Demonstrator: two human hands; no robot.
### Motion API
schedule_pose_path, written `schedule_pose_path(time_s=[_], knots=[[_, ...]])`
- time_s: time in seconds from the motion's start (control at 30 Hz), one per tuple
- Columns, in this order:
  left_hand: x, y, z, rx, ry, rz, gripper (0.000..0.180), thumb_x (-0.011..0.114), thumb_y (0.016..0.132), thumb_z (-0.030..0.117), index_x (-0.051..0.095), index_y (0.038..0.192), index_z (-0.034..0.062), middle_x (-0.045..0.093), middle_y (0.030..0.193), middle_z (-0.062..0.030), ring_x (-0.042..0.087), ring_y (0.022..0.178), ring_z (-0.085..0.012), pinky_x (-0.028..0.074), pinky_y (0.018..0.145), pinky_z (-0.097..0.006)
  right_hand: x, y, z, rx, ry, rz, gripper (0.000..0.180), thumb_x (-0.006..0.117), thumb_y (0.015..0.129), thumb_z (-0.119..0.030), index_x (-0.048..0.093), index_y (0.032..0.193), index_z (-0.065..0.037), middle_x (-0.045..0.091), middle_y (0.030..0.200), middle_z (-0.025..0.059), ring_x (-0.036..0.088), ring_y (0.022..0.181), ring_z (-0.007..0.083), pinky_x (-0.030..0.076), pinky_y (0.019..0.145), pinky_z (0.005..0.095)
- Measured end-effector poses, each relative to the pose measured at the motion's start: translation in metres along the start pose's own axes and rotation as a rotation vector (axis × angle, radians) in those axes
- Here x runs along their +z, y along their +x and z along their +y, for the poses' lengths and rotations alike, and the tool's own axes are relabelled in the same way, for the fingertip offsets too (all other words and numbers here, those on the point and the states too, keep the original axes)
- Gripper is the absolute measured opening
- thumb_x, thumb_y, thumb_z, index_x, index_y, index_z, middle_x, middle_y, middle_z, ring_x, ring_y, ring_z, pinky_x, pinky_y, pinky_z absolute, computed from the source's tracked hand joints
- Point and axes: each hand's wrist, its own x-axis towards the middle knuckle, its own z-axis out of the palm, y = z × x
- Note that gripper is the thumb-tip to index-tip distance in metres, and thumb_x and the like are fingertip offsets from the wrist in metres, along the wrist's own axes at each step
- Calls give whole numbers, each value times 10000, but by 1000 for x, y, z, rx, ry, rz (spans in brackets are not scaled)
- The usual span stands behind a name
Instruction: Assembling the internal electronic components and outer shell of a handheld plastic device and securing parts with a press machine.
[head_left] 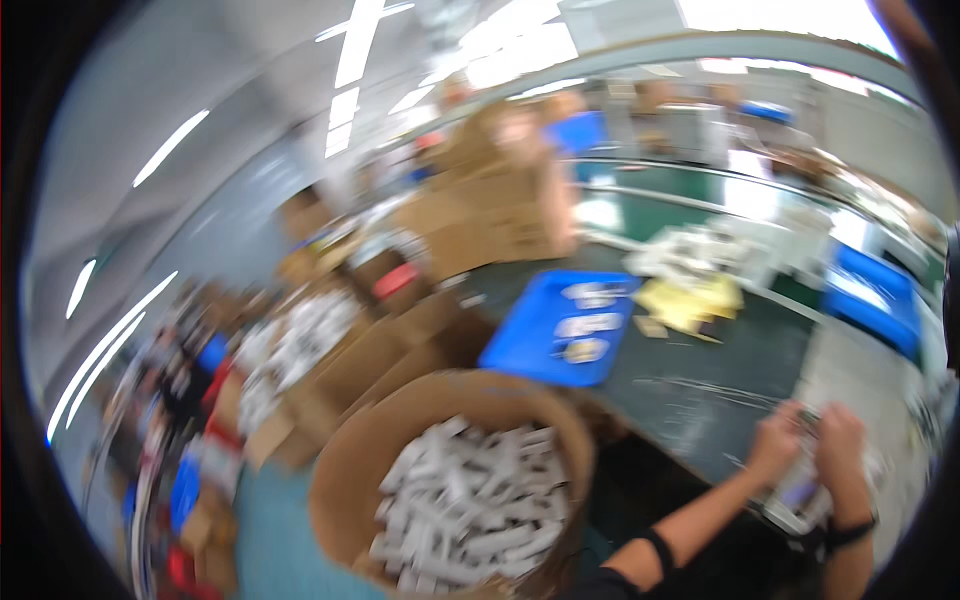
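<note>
Both arms reach in at the lower right, each with a dark band. My left hand and my right hand are close together above the edge of the dark work table. Their fingers are bent and closed around something small, which blur and the fingers hide. Just below them lies a pale, shallow thing with a purple patch, too smeared to name. A few thin, shiny strands lie on the table left of my hands.
A blue tray holds several small pale parts. Behind it are a yellow stack and a white heap. A large cardboard box full of white pieces stands in front. More boxes and another blue tray are around.
</note>
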Motion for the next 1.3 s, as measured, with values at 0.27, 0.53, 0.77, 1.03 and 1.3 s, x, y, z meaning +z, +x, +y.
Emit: schedule_pose_path(time_s=[0.27,0.53,0.77,1.03,1.3], knots=[[16,3,-24,-1,-188,41,323,540,863,-40,541,1186,-46,647,1054,-266,637,1029,-389,497,856,-377,35,1,27,0,-38,11,34,521,750,25,502,759,52,511,790,208,538,749,413,399,626,486],[22,9,-26,14,-200,4,330,528,863,-51,530,1193,-54,645,1053,-270,632,1046,-379,491,878,-376,27,3,26,16,-36,35,45,520,755,17,495,759,54,503,799,211,532,750,406,385,622,484],[20,8,-28,22,-215,19,329,526,868,-52,528,1197,-56,644,1056,-271,632,1051,-377,489,884,-376,33,4,24,29,-32,28,45,519,756,17,496,753,56,503,797,211,530,751,403,384,625,483],[18,7,-24,17,-183,-3,320,532,877,-38,532,1197,-51,648,1052,-264,637,1047,-365,489,884,-377,34,2,28,41,-42,39,47,518,756,17,499,742,58,508,793,212,535,742,408,389,620,487],[16,7,-22,3,-176,12,319,538,879,-24,532,1197,-49,652,1034,-257,644,1028,-356,489,871,-373,34,4,25,41,-4,40,53,515,768,16,499,737,56,511,791,216,538,744,414,392,623,494]])
